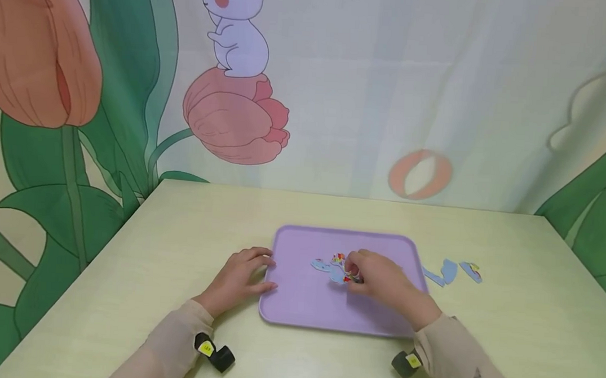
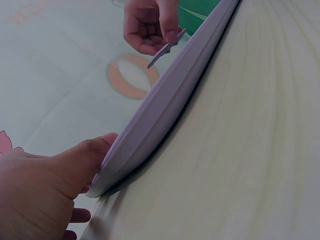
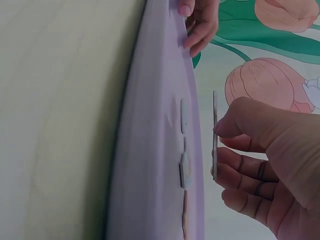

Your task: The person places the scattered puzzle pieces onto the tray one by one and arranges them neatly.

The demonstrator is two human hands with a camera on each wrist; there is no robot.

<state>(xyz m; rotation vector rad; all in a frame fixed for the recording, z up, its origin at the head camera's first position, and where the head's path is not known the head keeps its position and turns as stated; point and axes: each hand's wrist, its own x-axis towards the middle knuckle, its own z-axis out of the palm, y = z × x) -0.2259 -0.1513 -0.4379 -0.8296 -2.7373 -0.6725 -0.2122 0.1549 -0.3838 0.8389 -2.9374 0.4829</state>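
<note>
My right hand [image 1: 380,280] pinches a thin flat puzzle piece [image 3: 215,155] between thumb and fingers, holding it raised above the tray in the right wrist view. Under and beside that hand, light blue puzzle pieces [image 1: 321,265] with some multicoloured print lie on the lilac tray [image 1: 298,307]. The held piece overlaps them in the head view, so part of the group is hidden. At the tray's left rim, my left hand [image 1: 238,279] rests with thumb and fingers spread, fingertips touching the edge.
To the right of the tray, several loose pieces lie on the pale wooden table [image 1: 520,322], among them a plain blue piece [image 1: 449,270] and a blue piece with coloured print [image 1: 471,271]. A curtain [image 1: 337,100] printed with tulips hangs behind the table.
</note>
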